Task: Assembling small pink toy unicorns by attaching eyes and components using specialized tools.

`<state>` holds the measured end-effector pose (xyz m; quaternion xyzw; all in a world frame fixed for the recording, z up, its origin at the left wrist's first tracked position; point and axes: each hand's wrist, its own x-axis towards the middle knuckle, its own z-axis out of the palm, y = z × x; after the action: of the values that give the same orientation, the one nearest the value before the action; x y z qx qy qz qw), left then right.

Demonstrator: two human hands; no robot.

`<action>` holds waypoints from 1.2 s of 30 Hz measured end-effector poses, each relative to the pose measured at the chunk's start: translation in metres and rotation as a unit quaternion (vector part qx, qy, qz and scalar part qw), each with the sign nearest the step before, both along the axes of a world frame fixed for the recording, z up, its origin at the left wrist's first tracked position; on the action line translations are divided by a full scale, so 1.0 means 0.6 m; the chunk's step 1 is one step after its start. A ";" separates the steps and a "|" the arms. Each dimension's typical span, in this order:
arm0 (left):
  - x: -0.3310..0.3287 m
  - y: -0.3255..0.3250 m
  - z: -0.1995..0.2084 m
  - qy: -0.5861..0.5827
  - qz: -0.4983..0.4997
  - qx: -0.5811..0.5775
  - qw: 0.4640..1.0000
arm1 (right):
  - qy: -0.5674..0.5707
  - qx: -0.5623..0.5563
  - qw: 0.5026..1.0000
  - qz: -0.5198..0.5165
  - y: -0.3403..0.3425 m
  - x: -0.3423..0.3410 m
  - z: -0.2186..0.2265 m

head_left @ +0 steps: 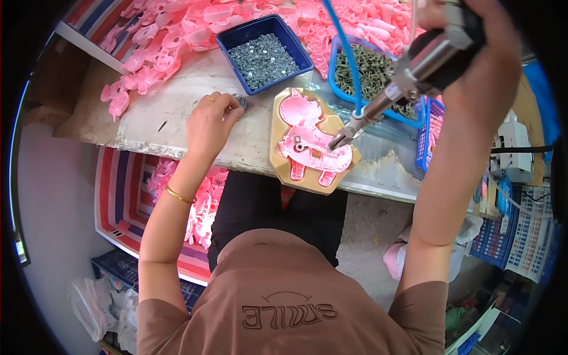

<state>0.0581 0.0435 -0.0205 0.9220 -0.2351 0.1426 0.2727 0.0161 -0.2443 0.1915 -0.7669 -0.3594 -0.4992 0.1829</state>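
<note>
My right hand (pixel 479 65) grips a power screwdriver (pixel 414 71) with a metal nose and a black body. Its tip points down at a pink plastic toy shell (pixel 316 151), shaped like an animal, which lies in a tan fixture block (pixel 284 157) at the table's front edge. Close to the tip, small metal parts show inside the shell. My left hand (pixel 207 124) rests on the table left of the block, thumb and fingers pinched at a small heap of grey screws (pixel 241 102). What sits between those fingertips is hidden.
A dark blue bin (pixel 251 89) of small metal pieces and a light blue basket (pixel 332 59) of dark greenish parts stand behind the block. Pink plastic parts (pixel 195 26) pile up along the back. A blue hose (pixel 343 35) meets the screwdriver. A striped container (pixel 109 189) sits below the table.
</note>
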 end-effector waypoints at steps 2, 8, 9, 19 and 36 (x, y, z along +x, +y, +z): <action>-0.001 -0.004 -0.004 0.022 -0.001 -0.003 1.000 | 0.193 0.416 0.888 0.004 0.075 -0.027 0.007; -0.070 -0.043 0.038 -0.014 -0.158 -0.087 0.984 | 0.262 0.479 0.837 0.028 0.066 -0.007 0.006; -0.085 -0.065 0.052 -0.015 -0.230 -0.053 0.972 | 0.244 0.448 0.860 0.029 0.041 -0.007 0.006; -0.111 -0.087 0.078 0.122 -0.261 -0.159 0.944 | 0.235 0.440 0.864 0.069 -0.035 -0.043 -0.062; -0.222 -0.156 0.113 0.594 -0.189 -0.513 0.590 | 0.249 0.191 0.939 -0.142 0.035 -0.257 -0.206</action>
<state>-0.0751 -0.0502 0.0471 0.4444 -0.0773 -0.3948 0.8004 -0.1381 -0.2234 0.0679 -0.8603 -0.0873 -0.3724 0.3370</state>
